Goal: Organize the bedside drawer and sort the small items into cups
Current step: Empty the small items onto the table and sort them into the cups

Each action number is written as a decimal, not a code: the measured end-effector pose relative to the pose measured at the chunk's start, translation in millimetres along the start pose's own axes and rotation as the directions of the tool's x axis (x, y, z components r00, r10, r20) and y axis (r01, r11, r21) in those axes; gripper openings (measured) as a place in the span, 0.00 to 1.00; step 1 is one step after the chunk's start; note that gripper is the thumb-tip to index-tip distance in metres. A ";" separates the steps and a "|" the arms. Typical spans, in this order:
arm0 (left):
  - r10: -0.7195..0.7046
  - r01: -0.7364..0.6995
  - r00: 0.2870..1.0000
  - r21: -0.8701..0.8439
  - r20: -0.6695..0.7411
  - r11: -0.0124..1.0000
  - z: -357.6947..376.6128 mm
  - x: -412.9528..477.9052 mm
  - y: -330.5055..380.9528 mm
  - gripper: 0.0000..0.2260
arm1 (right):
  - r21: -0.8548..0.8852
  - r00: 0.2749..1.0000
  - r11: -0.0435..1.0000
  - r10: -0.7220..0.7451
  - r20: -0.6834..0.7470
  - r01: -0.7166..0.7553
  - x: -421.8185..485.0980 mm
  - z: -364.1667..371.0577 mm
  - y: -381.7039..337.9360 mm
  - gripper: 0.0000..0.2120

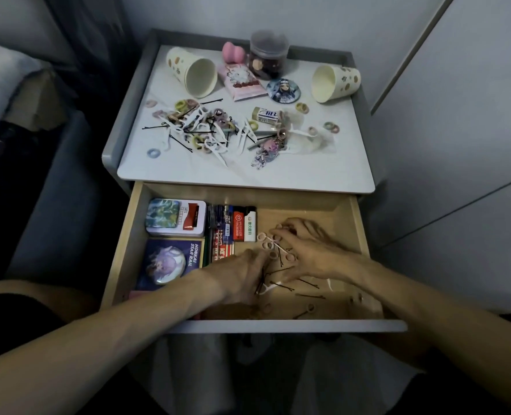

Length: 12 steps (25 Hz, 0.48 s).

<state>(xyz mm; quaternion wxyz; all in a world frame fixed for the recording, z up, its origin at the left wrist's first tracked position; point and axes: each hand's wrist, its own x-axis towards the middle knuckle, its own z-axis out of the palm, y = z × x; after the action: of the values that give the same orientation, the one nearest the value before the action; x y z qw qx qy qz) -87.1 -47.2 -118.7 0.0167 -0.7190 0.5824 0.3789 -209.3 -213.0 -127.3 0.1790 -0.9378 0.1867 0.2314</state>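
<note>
Drawer (pixel 281 196) was pulled open below the nightstand top (pixel 248 172); both hands were down inside its right half; left hand (pixel 242 275) was curled knuckles-up, gripping a bunch of black bobby pins (pixel 261 282) that stuck out from under its fingers, a white floss pick (pixel 268 286) touching them; right hand (pixel 303 254) was just beside it, fingers bent and spread, fingertips on pink hair ties (pixel 263 237) at the drawer's middle; whether it pinched one could not be told, blurry; loose pins (pixel 309 295) and more ties lay on the drawer floor near the right wrist; tin (pixel 175 217), lighters (pixel 244 223) and a round badge (pixel 166 262) sat in the left half, apart from the hands; on top, left paper cup (pixel 193 74) and right paper cup (pixel 335 82) both lay tipped on their sides, well apart from the hands; a mixed pile (pixel 194 128) of ties, pins and picks lay between the cups' front and the top's near edge; eraser (pixel 267 115) and jar (pixel 268 55) were behind it.
</note>
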 end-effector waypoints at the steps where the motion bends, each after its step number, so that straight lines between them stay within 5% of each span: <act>1: 0.022 -0.022 1.000 0.007 -0.001 1.000 3.1 1.8 0.5 0.41 | -0.081 0.998 0.996 -0.034 0.046 0.038 -2.9 0.3 3.3 0.54; 7: 0.112 -0.107 0.992 0.074 -0.060 0.991 13.5 6.6 -3.1 0.38 | -0.346 0.991 0.937 0.000 0.136 0.047 -28.5 19.3 16.7 0.68; 12: 0.165 -0.151 0.983 0.162 -0.077 0.975 18.3 6.3 -1.6 0.32 | -0.263 0.998 0.964 -0.036 0.043 0.046 -30.3 23.1 12.8 0.62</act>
<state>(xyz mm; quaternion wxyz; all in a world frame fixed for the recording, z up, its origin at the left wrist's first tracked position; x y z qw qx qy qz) -95.1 -43.4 -136.0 0.0163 -0.6830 0.6659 0.2997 -248.3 -206.2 -134.5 0.0609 -0.9524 0.1315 0.2681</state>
